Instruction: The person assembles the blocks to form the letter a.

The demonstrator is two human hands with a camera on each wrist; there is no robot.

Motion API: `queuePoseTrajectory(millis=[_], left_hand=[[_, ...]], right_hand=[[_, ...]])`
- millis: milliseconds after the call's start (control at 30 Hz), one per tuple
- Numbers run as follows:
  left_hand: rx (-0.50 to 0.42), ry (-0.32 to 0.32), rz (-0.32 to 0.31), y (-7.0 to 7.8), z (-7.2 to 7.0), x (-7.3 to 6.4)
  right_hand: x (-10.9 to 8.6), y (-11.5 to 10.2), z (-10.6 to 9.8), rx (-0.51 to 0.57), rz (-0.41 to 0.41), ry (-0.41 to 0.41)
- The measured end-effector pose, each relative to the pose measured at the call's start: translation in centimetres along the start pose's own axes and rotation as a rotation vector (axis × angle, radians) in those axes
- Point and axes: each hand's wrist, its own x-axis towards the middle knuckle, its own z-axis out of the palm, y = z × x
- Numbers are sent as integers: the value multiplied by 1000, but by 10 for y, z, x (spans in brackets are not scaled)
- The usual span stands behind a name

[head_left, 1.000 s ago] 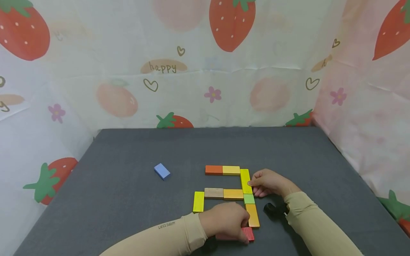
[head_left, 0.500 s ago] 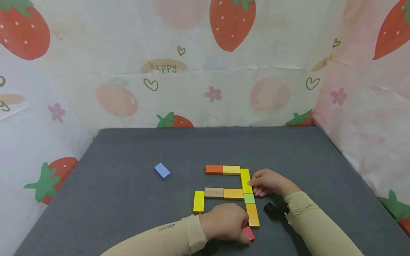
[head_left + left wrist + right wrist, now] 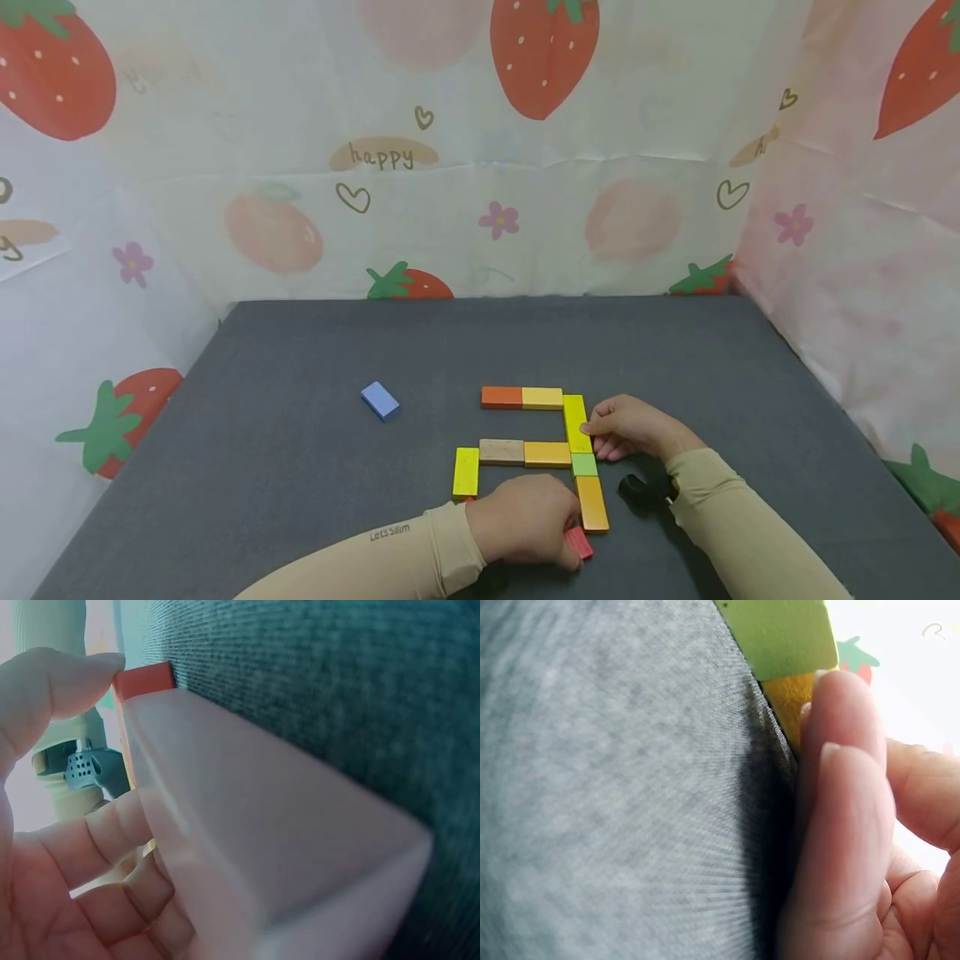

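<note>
In the head view my left hand [image 3: 528, 518] holds a red block [image 3: 578, 542] at the near side of a row of coloured blocks. The left wrist view has the thumb at the end of this red block [image 3: 146, 681] and fingers along its side. A pale pinkish block [image 3: 277, 817] fills the foreground there. My right hand [image 3: 637, 429] touches the right edge of a long yellow block [image 3: 576, 423] with its fingertips. Below that come a green block [image 3: 583, 465] and an orange block [image 3: 592, 504]. A small red corner [image 3: 469, 500] shows beyond the left hand.
A red-orange block [image 3: 501, 398] and a pale yellow block [image 3: 542, 399] lie at the top. A wooden block [image 3: 501, 452], another orange block [image 3: 547, 454] and a bright yellow block [image 3: 466, 472] lie lower. One blue block [image 3: 380, 401] lies apart on the dark cloth [image 3: 315, 350].
The red block has tilted and shifted slightly left with my left hand. A red corner has come into sight below the bright yellow block at the left. My right hand stays put.
</note>
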Motion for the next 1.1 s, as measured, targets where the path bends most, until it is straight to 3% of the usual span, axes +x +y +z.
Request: queuePoseTrajectory(millis=[267,600,1100], left_hand=[[-19,-30,49,-8,-5,-2],[11,-65,-8,-14,-11,-14],[-24,-82,25,-18,-12,-15]], right_hand=[[1,-1,0,4,14,-2],[2,2,-1,-3,-2,2],[3,2,-1,-1,5,3]])
